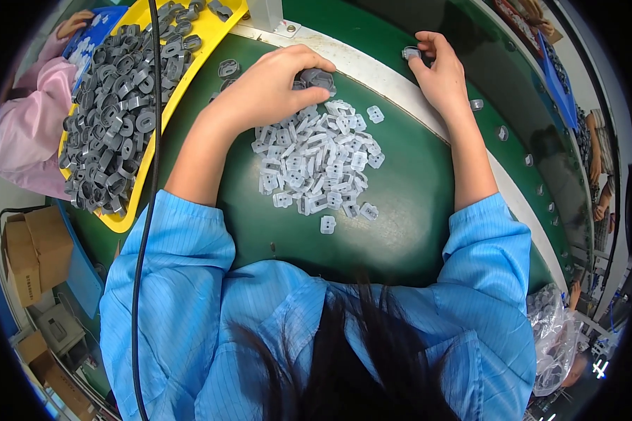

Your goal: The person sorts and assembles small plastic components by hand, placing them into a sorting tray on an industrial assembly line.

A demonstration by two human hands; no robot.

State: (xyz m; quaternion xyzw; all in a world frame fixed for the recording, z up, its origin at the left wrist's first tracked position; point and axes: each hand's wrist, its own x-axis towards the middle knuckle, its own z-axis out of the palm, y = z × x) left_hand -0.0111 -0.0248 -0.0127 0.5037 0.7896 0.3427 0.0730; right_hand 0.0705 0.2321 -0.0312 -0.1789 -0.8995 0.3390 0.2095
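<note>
My left hand curls over some grey plastic housings at the far side of the green worktable, with its thumb and fingers around them. How many it grips is hidden. My right hand reaches over the green belt, a small grey plastic housing between its thumb and fingertips. A heap of translucent white plastic inserts lies in front of me, just nearer than my left hand. A few more grey housings rest left of that hand.
A yellow tray full of grey housings stands at the left, with a black cable hanging in front. A white rail divides table and belt. Spaced pieces lie along the belt. Other people's arms show at both sides.
</note>
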